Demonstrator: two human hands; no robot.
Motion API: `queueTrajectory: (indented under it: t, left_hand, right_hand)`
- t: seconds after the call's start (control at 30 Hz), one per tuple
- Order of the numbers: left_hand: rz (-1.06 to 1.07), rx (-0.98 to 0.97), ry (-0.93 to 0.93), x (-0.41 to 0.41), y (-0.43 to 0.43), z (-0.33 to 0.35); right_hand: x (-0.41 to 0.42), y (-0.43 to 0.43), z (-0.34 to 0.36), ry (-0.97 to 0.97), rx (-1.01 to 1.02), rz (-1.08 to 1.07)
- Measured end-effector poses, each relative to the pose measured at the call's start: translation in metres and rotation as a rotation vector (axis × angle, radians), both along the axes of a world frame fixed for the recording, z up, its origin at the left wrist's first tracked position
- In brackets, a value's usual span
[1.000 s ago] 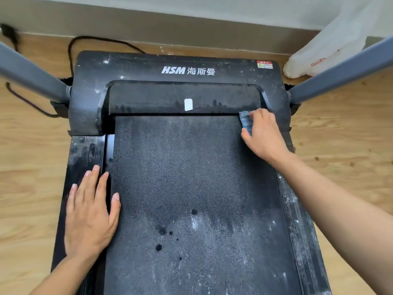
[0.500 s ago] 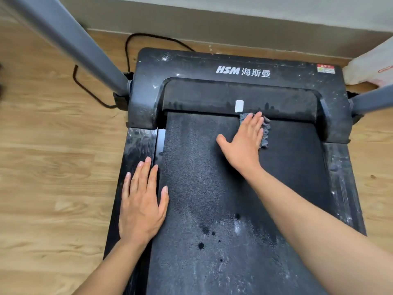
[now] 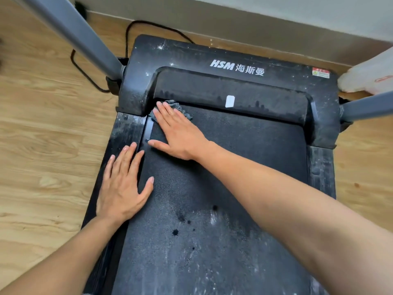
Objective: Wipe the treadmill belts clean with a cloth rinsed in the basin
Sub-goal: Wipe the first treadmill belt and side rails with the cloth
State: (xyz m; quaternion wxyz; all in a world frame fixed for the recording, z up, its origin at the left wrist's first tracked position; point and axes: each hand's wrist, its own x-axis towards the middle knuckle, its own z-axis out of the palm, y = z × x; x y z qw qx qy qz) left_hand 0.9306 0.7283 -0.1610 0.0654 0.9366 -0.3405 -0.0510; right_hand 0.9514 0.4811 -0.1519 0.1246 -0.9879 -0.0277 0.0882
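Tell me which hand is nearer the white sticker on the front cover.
Right. The right hand presses the cloth just left of the sticker; the left hand rests farther back on the side rail.

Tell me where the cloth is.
Head view: the cloth lies at the far left corner of the belt, pressed under the right hand, against the motor cover.

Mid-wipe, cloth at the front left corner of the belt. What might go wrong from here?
1. The cloth is bunched under the right hand where the belt meets the motor cover; it could snag or get pushed into that gap.
2. The left hand braces partly on the belt edge; if the belt slides under the wiping, that support may slip.
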Motion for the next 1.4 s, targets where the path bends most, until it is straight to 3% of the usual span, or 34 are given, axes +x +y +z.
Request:
queueTrajectory:
  t: [0.23, 0.47, 0.67, 0.8, 0.97, 1.1, 1.17, 1.23, 1.4]
  left_hand:
    - [-0.139, 0.037, 0.162, 0.017, 0.019, 0.009]
    - [-0.094, 0.001, -0.02, 0.007, 0.018, -0.007]
    - [-0.113, 0.014, -0.034, 0.009, 0.021, -0.005]
    - [-0.122, 0.0, -0.023, 0.01, 0.021, -0.005]
    - [-0.135, -0.091, -0.005, 0.012, 0.022, -0.008]
    - [-0.111, -0.209, 0.039, 0.013, 0.021, -0.011]
    - [-0.103, -0.22, 0.036, 0.013, 0.021, -0.012]
    - [-0.101, -0.218, 0.03, 0.012, 0.021, -0.012]
    - [-0.098, -0.18, 0.014, 0.011, 0.021, -0.014]
  right_hand:
    - [-0.097, -0.088, 0.015, 0.038, -0.053, -0.179]
    - [-0.207, -0.159, 0.006, 0.092, -0.056, -0.772]
    - [-0.188, -0.118, 0.004, 0.023, 0.057, -1.101]
    - [-0.124, -0.032, 0.003, 0.008, 0.064, -0.951]
    - [-0.032, 0.062, 0.003, 0.005, 0.042, -0.531]
    - [-0.036, 0.077, 0.001, 0.03, -0.037, -0.114]
    - [-0.06, 0.058, 0.001, 0.014, -0.066, -0.029]
    - [-0.093, 0.028, 0.002, 0.017, -0.055, -0.101]
    - [-0.205, -0.068, 0.006, 0.058, -0.059, -0.603]
